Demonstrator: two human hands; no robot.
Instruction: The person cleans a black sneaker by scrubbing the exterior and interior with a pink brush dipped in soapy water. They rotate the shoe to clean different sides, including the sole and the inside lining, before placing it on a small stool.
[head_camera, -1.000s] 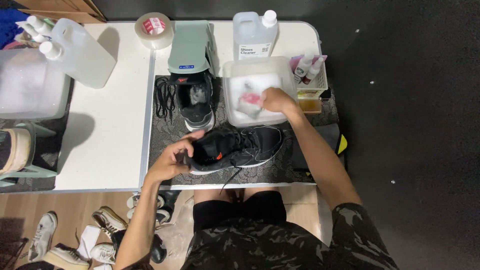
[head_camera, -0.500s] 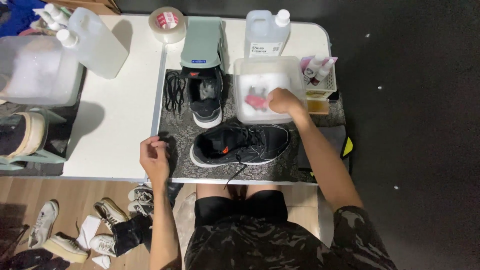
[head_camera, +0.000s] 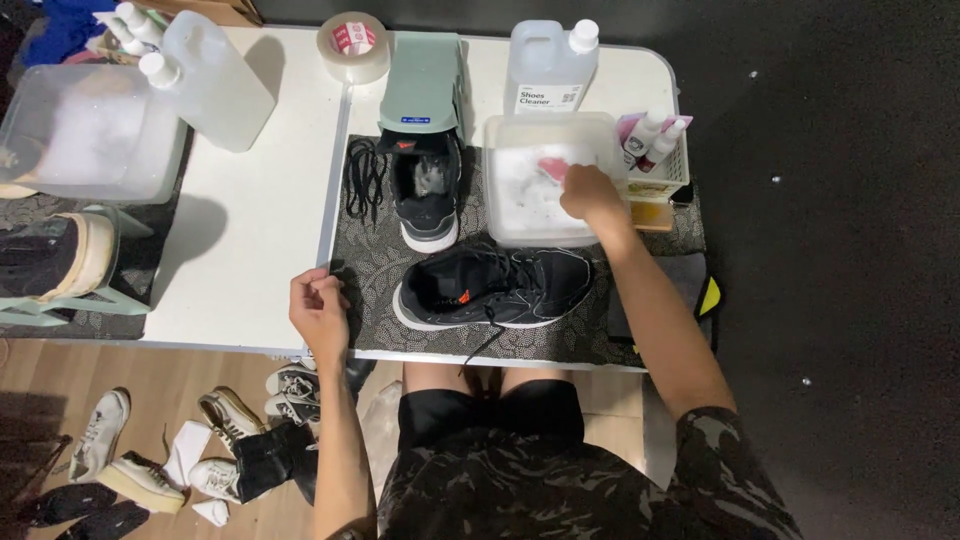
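Fingers of the right hand (head_camera: 592, 193) curl around a pink brush (head_camera: 553, 166) in the foamy tub (head_camera: 500, 190) at one o'clock. Left hand (head_camera: 320, 312) rests loosely curled, empty, on the white bench (head_camera: 250, 220) at nine o'clock of the black shoe (head_camera: 495, 285) on a patterned mat (head_camera: 375, 265); wooden floor (head_camera: 60, 380) below.

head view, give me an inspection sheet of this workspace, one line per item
surface: white table with a dark patterned mat on its right part
job's things: black shoe on its side on the mat; clear tub of foamy water; pink item in the tub
clutter: second black shoe, loose black laces, tape roll, cleaner jug, small bottles in a basket
grippers: right hand in the tub at the pink item; left hand at the mat's edge, holding nothing I can make out
cables: nothing seen
surroundings: shoes on the wooden floor, dark carpet at right
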